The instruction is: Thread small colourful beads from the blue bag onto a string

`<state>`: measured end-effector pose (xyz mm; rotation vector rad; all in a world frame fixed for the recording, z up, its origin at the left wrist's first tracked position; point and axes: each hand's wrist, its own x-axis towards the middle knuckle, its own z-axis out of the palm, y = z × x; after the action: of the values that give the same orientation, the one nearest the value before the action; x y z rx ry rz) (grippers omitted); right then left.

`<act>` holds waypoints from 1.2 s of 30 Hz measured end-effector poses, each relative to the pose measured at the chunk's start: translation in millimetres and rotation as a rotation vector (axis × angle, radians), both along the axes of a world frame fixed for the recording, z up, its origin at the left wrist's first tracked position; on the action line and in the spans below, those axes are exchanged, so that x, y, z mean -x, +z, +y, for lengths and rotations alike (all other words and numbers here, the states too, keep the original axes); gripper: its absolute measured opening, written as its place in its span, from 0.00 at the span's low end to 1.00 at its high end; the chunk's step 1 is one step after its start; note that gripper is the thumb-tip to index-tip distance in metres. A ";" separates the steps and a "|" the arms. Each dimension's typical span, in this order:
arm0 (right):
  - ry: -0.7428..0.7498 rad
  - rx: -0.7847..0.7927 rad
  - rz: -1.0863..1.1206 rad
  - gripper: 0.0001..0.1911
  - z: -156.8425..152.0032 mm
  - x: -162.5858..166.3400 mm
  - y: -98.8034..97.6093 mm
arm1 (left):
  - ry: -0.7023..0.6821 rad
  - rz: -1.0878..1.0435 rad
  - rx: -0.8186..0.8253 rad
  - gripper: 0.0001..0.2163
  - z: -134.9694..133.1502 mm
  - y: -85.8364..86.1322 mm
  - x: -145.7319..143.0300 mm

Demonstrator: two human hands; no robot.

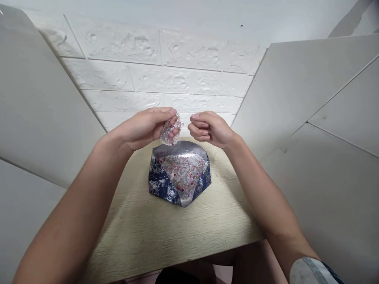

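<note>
Left hand (151, 126) pinches beadwork (169, 136) near a pouch (158, 183) of beads (183, 173) on the worktop (133, 236); right hand (210, 128) curls closed, contents unclear. Delicate beading appears underway; the next move calls for steady fingertips.

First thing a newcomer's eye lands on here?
Probably the multicoloured beads heaped in the silver-lined, blue-and-white patterned container mid-table. Next, just above its left side, the clear-and-pink beaded piece held up in the left hand. Across a small gap to its right is the right hand, fingers curled; whether it grips anything thin can't be told.
</note>
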<state>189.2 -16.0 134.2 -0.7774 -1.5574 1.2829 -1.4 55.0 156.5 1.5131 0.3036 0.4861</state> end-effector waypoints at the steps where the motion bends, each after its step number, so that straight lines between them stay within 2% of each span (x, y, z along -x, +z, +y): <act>1: 0.031 0.012 -0.048 0.21 0.9 -2.4 -1.6 | 0.014 0.000 -0.008 0.11 0.7 -0.4 0.0; 4: 0.207 0.103 -0.274 0.13 5.6 -6.1 -9.8 | 0.044 0.010 -0.029 0.11 2.9 -2.0 -0.5; 6: 0.260 0.150 -0.306 0.10 8.3 -4.2 -14.2 | 0.046 0.042 -0.033 0.12 4.3 -3.7 -1.3; 11: 0.083 0.081 -0.189 0.18 5.4 9.8 -9.6 | 0.042 0.096 -0.037 0.11 8.4 -11.0 -4.1; 15: -0.016 -0.016 0.013 0.21 0.6 17.1 -0.1 | -0.039 0.113 0.003 0.11 10.9 -18.2 -7.3; 20: -0.041 -0.102 0.165 0.20 -0.1 11.3 2.3 | -0.136 0.075 0.050 0.12 10.0 -22.1 -9.7; 24: 0.095 -0.128 0.239 0.18 2.5 -1.0 -4.1 | -0.019 0.044 0.103 0.11 13.5 -19.4 -6.7; 27: 0.282 -0.022 0.035 0.13 7.1 -5.5 -12.9 | 0.089 0.033 0.087 0.11 16.2 -16.9 -3.6; 29: 0.313 0.085 -0.149 0.12 10.6 -3.0 -18.8 | 0.137 0.041 0.043 0.11 16.0 -16.3 -2.9; 33: 0.180 0.230 -0.409 0.19 13.9 11.0 -24.4 | 0.121 0.084 -0.016 0.10 12.8 -17.3 -4.6; 36: 0.095 0.191 -0.418 0.25 12.2 19.6 -22.7 | 0.141 0.116 -0.042 0.11 12.0 -18.3 -5.6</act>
<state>169.6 -3.8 111.4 -1.1628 -1.8343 1.4154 4.2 67.0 138.2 1.5706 0.4965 0.5196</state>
